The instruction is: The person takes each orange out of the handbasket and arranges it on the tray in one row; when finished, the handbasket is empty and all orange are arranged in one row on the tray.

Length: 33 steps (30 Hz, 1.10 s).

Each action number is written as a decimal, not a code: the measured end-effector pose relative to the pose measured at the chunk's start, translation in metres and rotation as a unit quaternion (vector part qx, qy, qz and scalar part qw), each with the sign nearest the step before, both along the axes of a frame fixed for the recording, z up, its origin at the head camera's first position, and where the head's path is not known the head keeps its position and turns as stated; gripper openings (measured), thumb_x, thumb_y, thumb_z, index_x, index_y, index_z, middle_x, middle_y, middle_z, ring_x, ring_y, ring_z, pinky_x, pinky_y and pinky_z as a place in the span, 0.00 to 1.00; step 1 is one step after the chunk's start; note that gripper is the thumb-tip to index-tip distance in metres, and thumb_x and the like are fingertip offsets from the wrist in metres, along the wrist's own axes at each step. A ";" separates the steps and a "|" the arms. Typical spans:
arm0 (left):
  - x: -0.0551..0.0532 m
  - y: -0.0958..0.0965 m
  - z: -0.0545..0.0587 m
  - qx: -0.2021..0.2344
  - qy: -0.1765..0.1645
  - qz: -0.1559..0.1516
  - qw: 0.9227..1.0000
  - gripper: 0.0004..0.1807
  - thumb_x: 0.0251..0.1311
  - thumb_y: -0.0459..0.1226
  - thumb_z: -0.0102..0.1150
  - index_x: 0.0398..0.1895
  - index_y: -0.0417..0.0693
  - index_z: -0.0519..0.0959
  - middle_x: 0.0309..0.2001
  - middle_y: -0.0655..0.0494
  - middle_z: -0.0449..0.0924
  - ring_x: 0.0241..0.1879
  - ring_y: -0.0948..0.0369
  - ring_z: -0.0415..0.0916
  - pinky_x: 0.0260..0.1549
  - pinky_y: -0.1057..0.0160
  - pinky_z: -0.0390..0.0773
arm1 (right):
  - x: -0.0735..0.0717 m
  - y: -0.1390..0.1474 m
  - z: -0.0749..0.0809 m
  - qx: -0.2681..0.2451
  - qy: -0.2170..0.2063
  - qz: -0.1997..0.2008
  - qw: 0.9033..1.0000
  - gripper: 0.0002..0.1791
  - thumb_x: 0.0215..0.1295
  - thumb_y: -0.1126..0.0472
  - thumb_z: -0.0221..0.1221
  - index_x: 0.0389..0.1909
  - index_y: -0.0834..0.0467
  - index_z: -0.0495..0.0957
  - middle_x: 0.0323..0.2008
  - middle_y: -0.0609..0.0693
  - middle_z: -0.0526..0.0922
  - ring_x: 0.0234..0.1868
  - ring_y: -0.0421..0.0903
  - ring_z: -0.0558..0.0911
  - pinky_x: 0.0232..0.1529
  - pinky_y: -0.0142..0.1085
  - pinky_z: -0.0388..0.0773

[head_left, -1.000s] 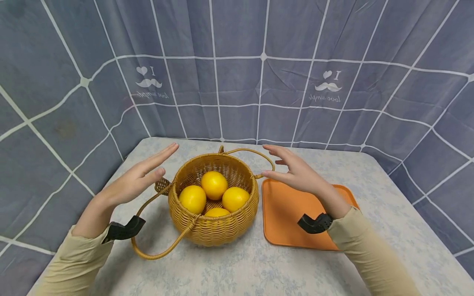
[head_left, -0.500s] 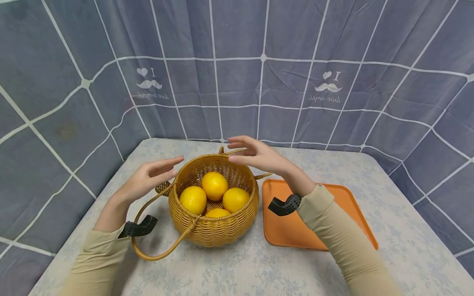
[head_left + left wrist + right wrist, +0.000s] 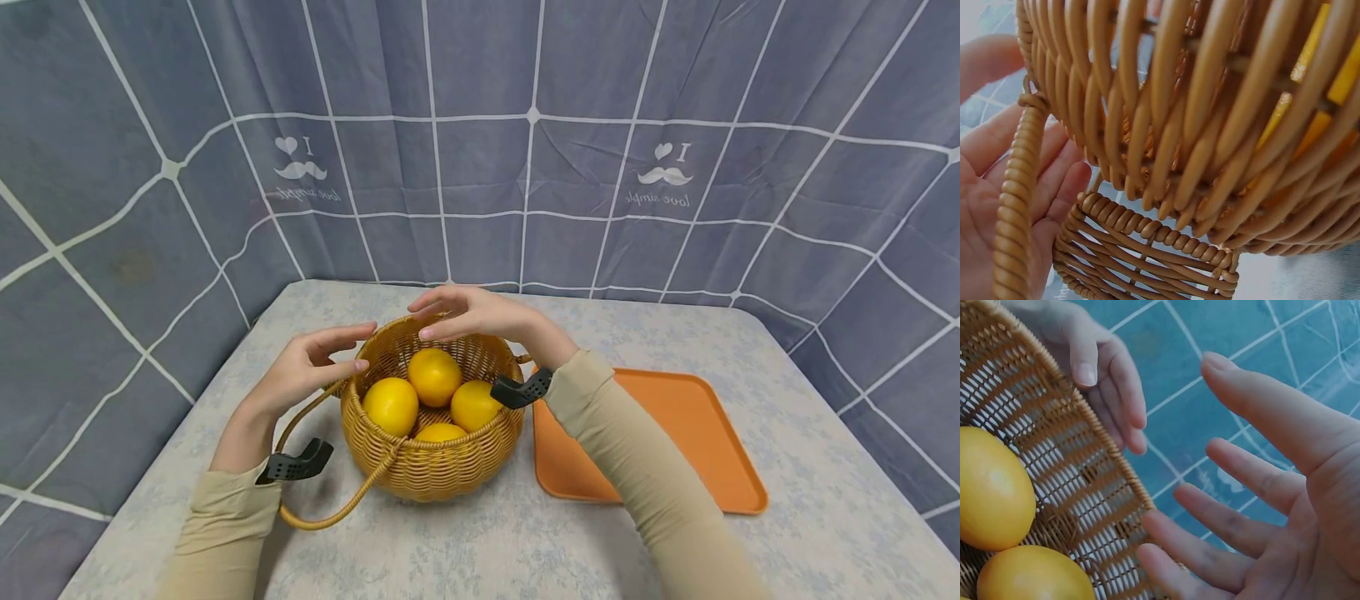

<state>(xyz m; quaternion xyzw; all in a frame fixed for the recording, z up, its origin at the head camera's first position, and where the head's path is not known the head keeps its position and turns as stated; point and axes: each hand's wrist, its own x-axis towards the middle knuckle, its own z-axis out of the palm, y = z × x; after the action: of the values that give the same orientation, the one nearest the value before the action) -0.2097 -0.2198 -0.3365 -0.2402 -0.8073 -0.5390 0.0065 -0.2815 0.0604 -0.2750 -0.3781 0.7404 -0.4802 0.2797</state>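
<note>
A round wicker basket (image 3: 431, 471) stands mid-table with several yellow-orange oranges (image 3: 435, 377) inside. My left hand (image 3: 303, 367) is at the basket's left rim, its thumb and fingers spread apart and holding nothing. In the left wrist view its palm lies behind the upright wicker handle (image 3: 1016, 206), and a small woven flap (image 3: 1147, 247) hangs below the basket wall. Over the basket's back part hovers my right hand (image 3: 487, 317), fingers loosely extended and nothing in them. The right wrist view shows that hand's fingertips (image 3: 1154, 522) beside the rim, facing the left hand.
An orange tray (image 3: 682, 433) lies on the patterned tablecloth right of the basket, partly covered by my right sleeve. One handle loop (image 3: 330, 518) of the basket droops toward the front left. A blue-grey gridded curtain (image 3: 480, 167) encloses the table's back and sides.
My right hand has swept left from above the tray to over the basket's back. My left hand has shifted slightly right, to the rim. Basket and oranges have stayed put.
</note>
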 end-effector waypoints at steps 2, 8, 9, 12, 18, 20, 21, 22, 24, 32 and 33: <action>0.000 -0.001 0.000 -0.014 0.002 0.006 1.000 0.25 0.60 0.35 0.61 0.62 0.41 0.72 0.63 0.47 0.68 0.62 0.47 0.61 0.42 0.67 0.78 | -0.004 -0.006 -0.002 0.018 0.008 0.014 1.000 0.27 0.63 0.60 0.59 0.62 0.61 0.67 0.62 0.59 0.69 0.58 0.50 0.73 0.54 0.37 0.74; 0.000 -0.001 0.002 -0.038 0.002 0.016 0.999 0.24 0.59 0.37 0.62 0.60 0.43 0.74 0.62 0.48 0.69 0.59 0.48 0.65 0.43 0.67 0.77 | -0.013 -0.018 -0.012 0.047 -0.004 0.042 0.998 0.28 0.61 0.63 0.61 0.62 0.65 0.67 0.62 0.60 0.68 0.63 0.53 0.68 0.57 0.33 0.69; 0.000 -0.001 0.002 -0.039 0.002 0.019 0.999 0.24 0.59 0.37 0.62 0.60 0.43 0.74 0.62 0.48 0.70 0.58 0.48 0.66 0.44 0.67 0.77 | -0.013 -0.019 -0.015 0.044 -0.013 0.043 0.998 0.28 0.61 0.64 0.61 0.61 0.66 0.67 0.62 0.60 0.68 0.63 0.54 0.68 0.57 0.33 0.69; 0.000 -0.002 0.003 -0.041 0.000 0.028 0.999 0.24 0.58 0.37 0.64 0.59 0.42 0.75 0.61 0.48 0.71 0.55 0.50 0.69 0.44 0.67 0.77 | -0.014 -0.023 -0.022 0.028 -0.034 0.040 0.998 0.28 0.60 0.67 0.62 0.61 0.67 0.67 0.61 0.62 0.69 0.61 0.58 0.69 0.56 0.33 0.71; 0.000 -0.004 0.002 -0.047 -0.008 0.035 0.998 0.25 0.58 0.38 0.64 0.59 0.42 0.75 0.60 0.48 0.72 0.55 0.51 0.70 0.43 0.67 0.77 | -0.017 -0.028 -0.037 -0.014 -0.044 0.018 0.999 0.24 0.59 0.70 0.62 0.57 0.67 0.71 0.58 0.62 0.72 0.59 0.58 0.72 0.55 0.34 0.72; -0.001 -0.003 0.002 -0.047 -0.008 0.035 0.998 0.25 0.58 0.38 0.64 0.59 0.43 0.75 0.60 0.48 0.72 0.56 0.50 0.69 0.43 0.67 0.78 | -0.019 -0.027 -0.039 -0.017 -0.041 0.009 0.999 0.24 0.58 0.70 0.62 0.56 0.68 0.71 0.58 0.62 0.72 0.59 0.59 0.72 0.54 0.34 0.73; -0.001 -0.002 0.002 -0.046 -0.008 0.035 0.998 0.25 0.58 0.38 0.64 0.59 0.43 0.75 0.60 0.49 0.72 0.56 0.50 0.69 0.42 0.67 0.78 | -0.019 -0.026 -0.040 -0.014 -0.039 0.008 0.999 0.24 0.58 0.70 0.62 0.56 0.68 0.70 0.58 0.63 0.72 0.59 0.59 0.71 0.54 0.33 0.73; -0.001 -0.002 0.002 -0.045 -0.008 0.034 0.998 0.25 0.58 0.38 0.64 0.59 0.43 0.75 0.60 0.49 0.72 0.56 0.50 0.69 0.42 0.67 0.78 | -0.020 -0.026 -0.041 -0.011 -0.040 0.010 0.999 0.25 0.58 0.70 0.62 0.56 0.69 0.70 0.58 0.64 0.71 0.59 0.59 0.71 0.54 0.33 0.73; -0.001 -0.001 0.002 -0.042 -0.008 0.032 0.999 0.25 0.58 0.38 0.64 0.59 0.43 0.75 0.60 0.49 0.72 0.56 0.50 0.69 0.41 0.66 0.79 | -0.021 -0.025 -0.043 -0.002 -0.044 0.018 0.999 0.25 0.58 0.70 0.62 0.57 0.70 0.69 0.59 0.63 0.70 0.60 0.60 0.70 0.55 0.33 0.72; 0.001 -0.002 0.002 -0.032 -0.013 0.027 0.999 0.24 0.59 0.37 0.63 0.59 0.42 0.75 0.59 0.47 0.72 0.55 0.51 0.70 0.39 0.64 0.80 | -0.020 -0.026 -0.045 0.045 0.003 0.031 0.999 0.27 0.55 0.66 0.66 0.57 0.63 0.71 0.59 0.54 0.71 0.63 0.56 0.67 0.64 0.43 0.63; 0.002 -0.002 0.002 -0.033 -0.013 0.026 0.999 0.24 0.59 0.37 0.63 0.59 0.42 0.75 0.60 0.47 0.72 0.55 0.51 0.70 0.39 0.64 0.80 | -0.020 -0.027 -0.045 0.047 0.007 0.031 0.998 0.28 0.55 0.65 0.66 0.57 0.63 0.71 0.59 0.53 0.72 0.64 0.55 0.66 0.65 0.44 0.62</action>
<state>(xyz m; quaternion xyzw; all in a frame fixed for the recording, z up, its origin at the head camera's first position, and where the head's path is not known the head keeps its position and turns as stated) -0.2075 -0.2221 -0.3348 -0.2120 -0.8305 -0.5150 0.0027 -0.3011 0.0337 -0.3203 -0.3909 0.7522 -0.4331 0.3064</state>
